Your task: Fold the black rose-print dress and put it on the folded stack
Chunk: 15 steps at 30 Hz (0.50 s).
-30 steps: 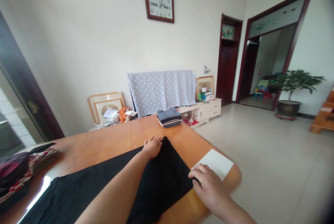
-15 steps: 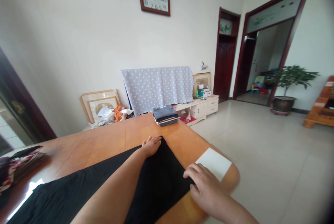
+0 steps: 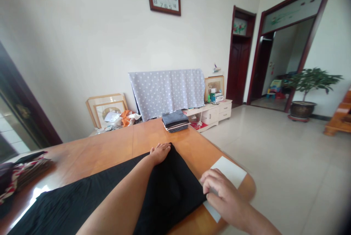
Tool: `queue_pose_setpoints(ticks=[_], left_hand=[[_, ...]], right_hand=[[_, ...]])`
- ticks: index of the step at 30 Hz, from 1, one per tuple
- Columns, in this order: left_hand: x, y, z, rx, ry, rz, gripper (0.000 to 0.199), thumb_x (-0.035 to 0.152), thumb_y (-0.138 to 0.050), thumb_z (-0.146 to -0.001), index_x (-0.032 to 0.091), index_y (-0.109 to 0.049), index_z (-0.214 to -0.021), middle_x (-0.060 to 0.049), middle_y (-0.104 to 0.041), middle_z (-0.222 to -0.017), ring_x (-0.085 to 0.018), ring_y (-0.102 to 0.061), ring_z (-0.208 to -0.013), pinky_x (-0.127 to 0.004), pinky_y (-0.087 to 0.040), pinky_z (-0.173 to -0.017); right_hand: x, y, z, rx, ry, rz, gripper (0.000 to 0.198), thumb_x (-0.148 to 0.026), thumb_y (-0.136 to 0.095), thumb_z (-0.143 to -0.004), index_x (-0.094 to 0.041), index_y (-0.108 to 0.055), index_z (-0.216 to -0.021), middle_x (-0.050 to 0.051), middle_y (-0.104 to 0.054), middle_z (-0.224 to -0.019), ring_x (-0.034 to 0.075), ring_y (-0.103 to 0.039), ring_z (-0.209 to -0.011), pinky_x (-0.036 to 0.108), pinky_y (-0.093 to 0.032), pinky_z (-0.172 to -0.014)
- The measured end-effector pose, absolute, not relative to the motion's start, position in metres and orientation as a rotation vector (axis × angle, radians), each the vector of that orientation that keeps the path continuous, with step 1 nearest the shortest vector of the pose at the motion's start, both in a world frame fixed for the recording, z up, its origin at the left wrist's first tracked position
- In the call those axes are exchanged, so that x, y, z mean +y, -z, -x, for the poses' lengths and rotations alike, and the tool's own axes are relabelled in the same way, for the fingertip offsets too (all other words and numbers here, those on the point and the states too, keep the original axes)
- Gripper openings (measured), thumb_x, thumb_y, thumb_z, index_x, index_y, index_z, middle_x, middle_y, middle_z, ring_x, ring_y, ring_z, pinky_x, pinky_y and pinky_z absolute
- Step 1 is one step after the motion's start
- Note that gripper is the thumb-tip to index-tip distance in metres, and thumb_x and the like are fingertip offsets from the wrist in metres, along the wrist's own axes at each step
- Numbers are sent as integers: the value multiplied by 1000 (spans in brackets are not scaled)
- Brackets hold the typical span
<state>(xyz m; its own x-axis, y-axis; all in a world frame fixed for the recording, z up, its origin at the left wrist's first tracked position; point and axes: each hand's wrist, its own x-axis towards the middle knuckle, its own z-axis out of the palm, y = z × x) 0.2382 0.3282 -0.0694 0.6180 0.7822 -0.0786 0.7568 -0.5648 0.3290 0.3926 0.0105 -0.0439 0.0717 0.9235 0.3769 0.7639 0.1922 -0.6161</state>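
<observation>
A black garment (image 3: 175, 187) lies spread across the wooden table, running from the lower left to the right end. My left hand (image 3: 160, 154) rests flat on its far corner, fingers stretched out over the fabric. At the near right corner, my right hand (image 3: 223, 193) pinches the garment's edge between thumb and fingers. Under and beside that hand lies a white sheet (image 3: 231, 171), partly covered by the hand and the cloth. My left forearm crosses over the garment and hides part of it.
A folded stack of dark clothes (image 3: 175, 121) sits at the table's (image 3: 109, 154) far edge. More folded clothes (image 3: 24, 174) lie at its left. Beyond stand a low white cabinet (image 3: 212, 115), a dotted cloth cover (image 3: 167, 92) and framed pictures (image 3: 106, 107).
My right hand has moved a little to the right, drawing the garment's corner with it over the white sheet. My left hand stays on the far corner. The view has shifted slightly.
</observation>
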Motion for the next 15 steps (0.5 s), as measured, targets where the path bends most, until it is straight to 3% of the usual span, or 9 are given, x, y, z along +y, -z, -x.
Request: queue_pose_setpoints(ticks=[6,9,12,15], left_hand=[[319,72,-236,1231,-175,-2512,53,54,-31,-96,40,-47,-144,5,-39,-158,-30,-18,-151,-63,-8,-119],[316,72,-235,1244,-227,-2489,52,54,-33,-96,40,-47,-144,4,-40,-157,-29,-19,-151,-61,-9,-119],[318,66,-235,1280,-286,-2434,51,52,-31,-98,37,-47,-144,2,-47,-153,-27,-29,-148,-51,-17,-120],[325,58,-238,1310,-349,-2367,49,50,-36,-97,32,-52,-139,-2,-55,-147,-25,-41,-141,-41,-30,-116]], right_hand=[[13,51,-391,-1766,-189,1769,20,-5,-48,-70,-22,-55,-77,1,-63,-96,20,-54,-97,33,-40,-85],[16,47,-388,-1697,-195,1817,13,-15,-49,-81,-24,-59,-83,2,-64,-95,20,-57,-93,32,-41,-81],[20,47,-385,-1537,-159,1918,22,-36,-46,-94,-23,-57,-80,3,-64,-86,19,-58,-81,30,-40,-71],[23,54,-381,-1485,-65,2017,25,-44,-51,-93,-23,-58,-82,3,-64,-85,19,-59,-81,30,-38,-70]])
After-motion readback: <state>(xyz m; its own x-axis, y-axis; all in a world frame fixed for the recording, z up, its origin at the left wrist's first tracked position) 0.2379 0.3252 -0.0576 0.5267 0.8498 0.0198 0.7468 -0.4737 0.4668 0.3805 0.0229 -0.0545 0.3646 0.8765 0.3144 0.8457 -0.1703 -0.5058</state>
